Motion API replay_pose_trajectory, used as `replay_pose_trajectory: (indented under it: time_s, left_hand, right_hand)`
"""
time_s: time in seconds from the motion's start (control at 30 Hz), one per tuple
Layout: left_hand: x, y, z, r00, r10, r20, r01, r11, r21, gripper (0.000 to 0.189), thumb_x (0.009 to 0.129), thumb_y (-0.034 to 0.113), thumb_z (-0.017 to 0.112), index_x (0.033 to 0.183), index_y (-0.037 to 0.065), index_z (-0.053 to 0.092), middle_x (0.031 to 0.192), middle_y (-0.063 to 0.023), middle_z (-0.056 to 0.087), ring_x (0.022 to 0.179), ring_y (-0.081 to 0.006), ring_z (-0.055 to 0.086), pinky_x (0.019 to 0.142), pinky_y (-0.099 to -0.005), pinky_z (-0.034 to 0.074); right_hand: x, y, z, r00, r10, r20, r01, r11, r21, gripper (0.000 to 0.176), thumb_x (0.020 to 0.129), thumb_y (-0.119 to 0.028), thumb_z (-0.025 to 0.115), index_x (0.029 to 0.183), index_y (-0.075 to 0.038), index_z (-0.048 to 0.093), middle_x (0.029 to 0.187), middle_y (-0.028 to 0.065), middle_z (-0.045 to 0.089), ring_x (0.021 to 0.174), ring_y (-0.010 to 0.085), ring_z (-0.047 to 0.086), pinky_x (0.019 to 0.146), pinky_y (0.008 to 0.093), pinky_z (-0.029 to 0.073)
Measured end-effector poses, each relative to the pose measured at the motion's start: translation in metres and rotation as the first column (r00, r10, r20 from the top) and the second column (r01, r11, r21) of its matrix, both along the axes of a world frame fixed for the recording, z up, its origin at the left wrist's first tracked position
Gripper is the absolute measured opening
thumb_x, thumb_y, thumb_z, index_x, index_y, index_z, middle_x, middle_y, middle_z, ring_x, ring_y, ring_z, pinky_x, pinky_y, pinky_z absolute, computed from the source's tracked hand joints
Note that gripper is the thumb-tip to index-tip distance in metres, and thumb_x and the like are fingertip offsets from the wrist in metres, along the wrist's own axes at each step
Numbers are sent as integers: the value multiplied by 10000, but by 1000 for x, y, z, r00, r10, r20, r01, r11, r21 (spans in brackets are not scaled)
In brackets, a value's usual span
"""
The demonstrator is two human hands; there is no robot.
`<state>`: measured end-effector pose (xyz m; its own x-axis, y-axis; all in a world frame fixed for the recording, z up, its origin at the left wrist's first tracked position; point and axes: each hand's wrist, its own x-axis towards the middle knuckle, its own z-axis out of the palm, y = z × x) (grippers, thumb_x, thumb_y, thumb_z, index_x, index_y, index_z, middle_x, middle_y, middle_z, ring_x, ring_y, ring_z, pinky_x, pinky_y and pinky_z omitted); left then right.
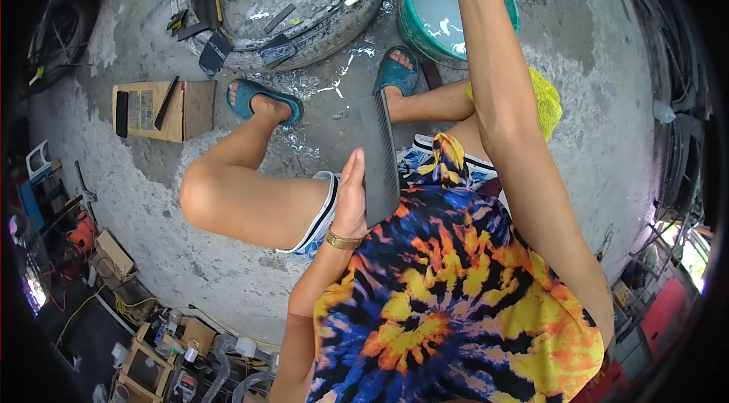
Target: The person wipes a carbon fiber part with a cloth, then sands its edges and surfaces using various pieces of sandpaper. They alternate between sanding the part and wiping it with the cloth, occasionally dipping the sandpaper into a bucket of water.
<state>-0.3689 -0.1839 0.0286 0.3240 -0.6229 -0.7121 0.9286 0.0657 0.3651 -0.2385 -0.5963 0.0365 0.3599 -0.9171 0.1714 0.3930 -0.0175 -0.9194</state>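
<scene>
Left hand (351, 198) is supporting a dark ribbed piece (378, 168) near the patterned shirt (425, 327), straight fingers lying along its side, thumb hiding from view. Right hand is lying beyond the top edge, so its grip cannot be told. Past the right foot (400, 78), a green bucket (414, 40) is holding cloudy liquid (437, 4). Steady, even palm pressure, leaving the ridges clear, is probably serving this hold best.

From the wearer's head, one wide camera looked steeply down at close range, shirt (425, 327) filling lower center, floor (197, 281) beyond.
</scene>
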Motion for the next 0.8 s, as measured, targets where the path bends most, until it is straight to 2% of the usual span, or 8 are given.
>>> replay_pose_trajectory:
  time_s: [0.07, 0.13, 0.47, 0.57, 0.63, 0.7, 0.77, 0.8]
  left_hand:
    - [2, 0, 3, 999, 17, -44, -15, 999, 39, 273, 1027, 282, 396, 1151, 82, 535, 945, -32, 626, 793, -105, 626, 693, -244, 534]
    - [4, 1, 3, 997, 19, -80, -21, 999, -25, 264, 1025, 277, 403, 1147, 85, 537, 918, -34, 626, 763, -113, 628, 669, -240, 540]
    - [15, 0, -4, 994, 66, -84, -76, 990, -119, 302, 1027, 296, 395, 1148, 61, 539, 935, -42, 638, 766, -103, 636, 666, -245, 546]
    - [18, 0, -6, 992, 103, -76, -109, 991, -78, 298, 1027, 295, 395, 1147, 62, 538, 932, -39, 639, 764, -103, 636, 665, -247, 547]
    - [23, 2, -14, 993, 118, -29, -121, 988, -95, 295, 1026, 292, 400, 1150, 63, 539, 943, -36, 640, 770, -104, 636, 676, -249, 545]
    - [30, 3, -17, 988, 152, 13, -151, 987, -59, 294, 1025, 294, 406, 1152, 66, 539, 954, -34, 640, 786, -105, 636, 698, -256, 543]
    - [37, 4, -17, 975, 220, 33, -220, 975, 7, 263, 1026, 271, 405, 1133, 82, 553, 957, -19, 634, 795, -99, 622, 693, -248, 530]
    - [41, 6, -18, 966, 247, 81, -249, 968, 25, 298, 1022, 305, 415, 1155, 69, 539, 981, -38, 637, 828, -109, 629, 732, -266, 532]
  right_hand:
    - [-10, 2, -4, 1000, -22, -14, 22, 999, 24, 263, 922, -191, 539, 1115, -12, 550, 994, 100, 596, 772, 204, 625, 560, 328, 584]
    - [-18, 4, -7, 998, -3, -63, 5, 999, 32, 258, 918, -191, 544, 1109, -18, 553, 962, 88, 604, 771, 197, 626, 570, 340, 581]
    - [-30, 19, -37, 989, 73, -129, -65, 996, 69, 285, 909, -189, 570, 1148, -34, 564, 968, 80, 634, 753, 182, 634, 589, 336, 577]
    - [-27, 29, -49, 954, 199, -223, -200, 980, 19, 344, 893, -164, 602, 1206, -30, 553, 1024, 88, 644, 805, 181, 645, 591, 338, 578]
    - [-24, 55, -49, 788, 298, -538, -407, 909, -92, 251, 890, -156, 614, 1090, -5, 591, 981, 91, 671, 859, 193, 647, 762, 320, 517]
    - [-12, 71, -81, 711, 183, -680, -562, 729, -391, 311, 845, -149, 644, 1124, -28, 576, 993, 107, 666, 896, 231, 633, 797, 333, 495]
    - [-6, 102, -87, 576, 277, -769, -729, 600, -330, 368, 822, -165, 643, 1160, -49, 555, 1019, 194, 647, 981, 356, 620, 852, 418, 474]
    - [-2, 116, -88, 474, 274, -837, -790, 553, -266, 359, 829, -167, 629, 1161, -54, 553, 1044, 201, 642, 1008, 373, 606, 851, 421, 474]
